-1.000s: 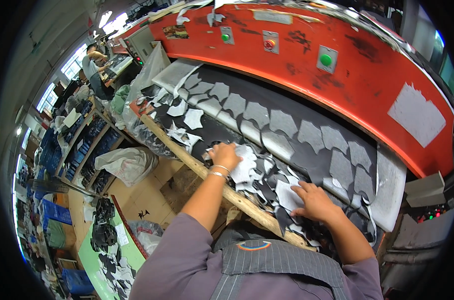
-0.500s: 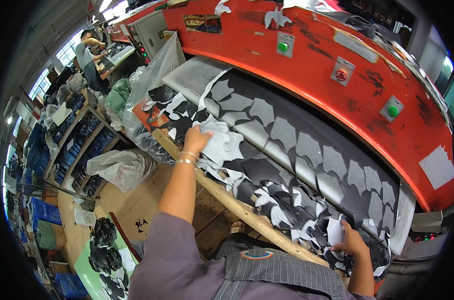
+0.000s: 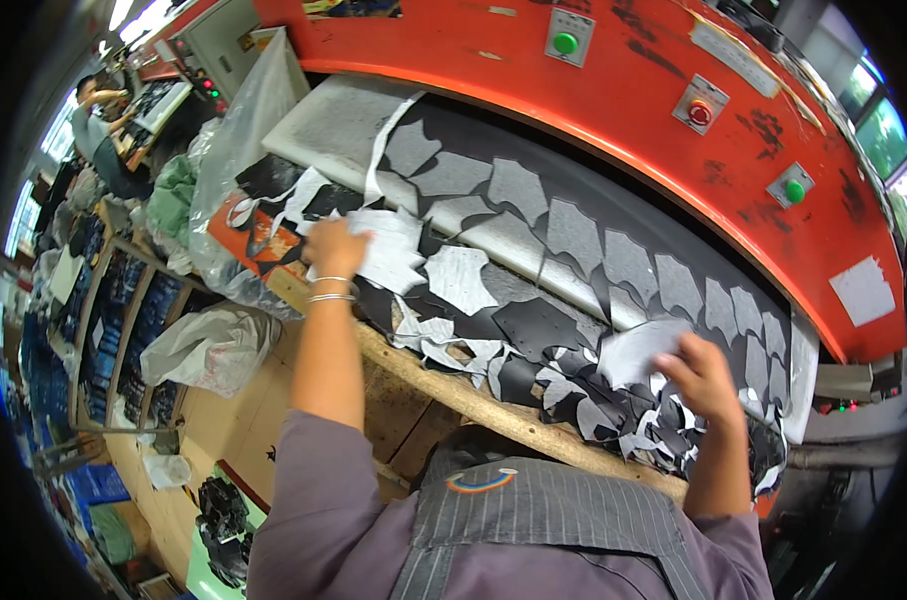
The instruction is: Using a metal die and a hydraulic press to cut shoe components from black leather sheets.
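Observation:
My left hand (image 3: 335,247) grips the near-left edge of a small stack of white cut pieces (image 3: 391,250), above the left end of the scrap trough. Just right of that stack, a single white piece (image 3: 460,279) lies flat on black scraps. My right hand (image 3: 701,378) pinches a pale grey cut piece (image 3: 633,351) between thumb and fingers, holding it over the near edge of the cutting bed. Behind it, a black sheet (image 3: 563,160) is spread on the pale bed, with rows of similar grey cut shapes (image 3: 574,232) lying on it.
Black and white offcuts (image 3: 613,410) fill the trough behind a wooden rail (image 3: 443,395). A red machine beam (image 3: 623,90) with green and red buttons spans the far side. Clear plastic sheeting (image 3: 235,180), a shelf rack (image 3: 123,320) and a white sack (image 3: 211,347) stand left. Another person works far left.
My right hand has risen from the offcuts toward the bed with its piece. My left hand and stack sit farther left; a white piece now shows beside the stack. The whole view has shifted.

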Demonstrator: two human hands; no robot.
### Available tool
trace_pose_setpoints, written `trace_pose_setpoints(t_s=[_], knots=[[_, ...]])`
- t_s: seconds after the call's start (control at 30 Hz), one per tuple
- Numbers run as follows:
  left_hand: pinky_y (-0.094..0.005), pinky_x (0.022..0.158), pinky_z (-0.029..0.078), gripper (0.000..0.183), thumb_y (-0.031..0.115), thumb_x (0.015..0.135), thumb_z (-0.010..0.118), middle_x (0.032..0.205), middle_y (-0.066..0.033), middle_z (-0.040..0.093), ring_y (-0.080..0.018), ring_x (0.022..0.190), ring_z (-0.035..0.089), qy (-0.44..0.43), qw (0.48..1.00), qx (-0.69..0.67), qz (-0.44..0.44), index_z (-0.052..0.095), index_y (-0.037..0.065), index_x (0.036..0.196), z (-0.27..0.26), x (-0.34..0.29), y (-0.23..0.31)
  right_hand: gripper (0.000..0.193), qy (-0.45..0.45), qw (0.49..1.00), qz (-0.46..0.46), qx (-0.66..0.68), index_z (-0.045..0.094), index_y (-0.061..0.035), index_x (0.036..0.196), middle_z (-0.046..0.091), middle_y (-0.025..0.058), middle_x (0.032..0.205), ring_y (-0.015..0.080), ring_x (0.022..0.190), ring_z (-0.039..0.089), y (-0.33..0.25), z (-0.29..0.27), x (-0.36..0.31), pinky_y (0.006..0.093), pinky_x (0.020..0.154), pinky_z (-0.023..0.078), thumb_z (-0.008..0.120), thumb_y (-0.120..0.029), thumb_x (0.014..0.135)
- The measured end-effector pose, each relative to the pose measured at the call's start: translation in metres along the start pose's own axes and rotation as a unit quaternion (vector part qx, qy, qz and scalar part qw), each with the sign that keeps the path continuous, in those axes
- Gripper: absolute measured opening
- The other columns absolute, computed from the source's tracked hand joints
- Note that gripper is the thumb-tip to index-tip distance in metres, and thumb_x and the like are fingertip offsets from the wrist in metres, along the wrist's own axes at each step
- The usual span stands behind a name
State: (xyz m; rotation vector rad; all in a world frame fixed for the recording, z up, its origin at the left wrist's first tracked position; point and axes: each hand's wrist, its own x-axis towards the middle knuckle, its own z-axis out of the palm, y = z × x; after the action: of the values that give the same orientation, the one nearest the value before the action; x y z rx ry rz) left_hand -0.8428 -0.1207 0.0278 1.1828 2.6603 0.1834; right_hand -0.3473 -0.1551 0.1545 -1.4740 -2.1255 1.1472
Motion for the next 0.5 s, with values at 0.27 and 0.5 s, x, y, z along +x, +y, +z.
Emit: trace_pose_setpoints(t_s=[0.27, 0.5], knots=[[-0.044, 0.102, 0.039, 0.072, 0.039, 0.076, 0.073, 0.136, -0.0166, 0.052, -0.0346, 0.126, 0.048, -0.061, 0.998, -0.011, -0.006, 0.05, 0.004, 0.134, -0.028, 0.023, -0.025, 0.042, -0.06, 0.943, -0.016, -0.327, 0.062, -0.003, 0.112, 0.045, 0.0281, 0.135, 0.0418, 0.121, 0.047, 0.018, 0.129, 0.087, 0.0471, 0.101, 0.038, 0.072, -0.026, 0.079], [-0.0391, 0.094, 0.045, 0.054, 0.019, 0.075, 0.075, 0.114, -0.0262, 0.062, -0.0364, 0.108, 0.06, 0.054, 0.98, -0.17, 0.087, 0.056, -0.002, 0.121, -0.049, 0.019, -0.057, 0.044, -0.05, 0.976, -0.017, -0.212, 0.056, -0.0019, 0.118, 0.064, 0.0233, 0.1, 0.038, 0.098, 0.061, -0.016, 0.116, 0.099, 0.0437, 0.085, 0.047, 0.071, -0.011, 0.077]])
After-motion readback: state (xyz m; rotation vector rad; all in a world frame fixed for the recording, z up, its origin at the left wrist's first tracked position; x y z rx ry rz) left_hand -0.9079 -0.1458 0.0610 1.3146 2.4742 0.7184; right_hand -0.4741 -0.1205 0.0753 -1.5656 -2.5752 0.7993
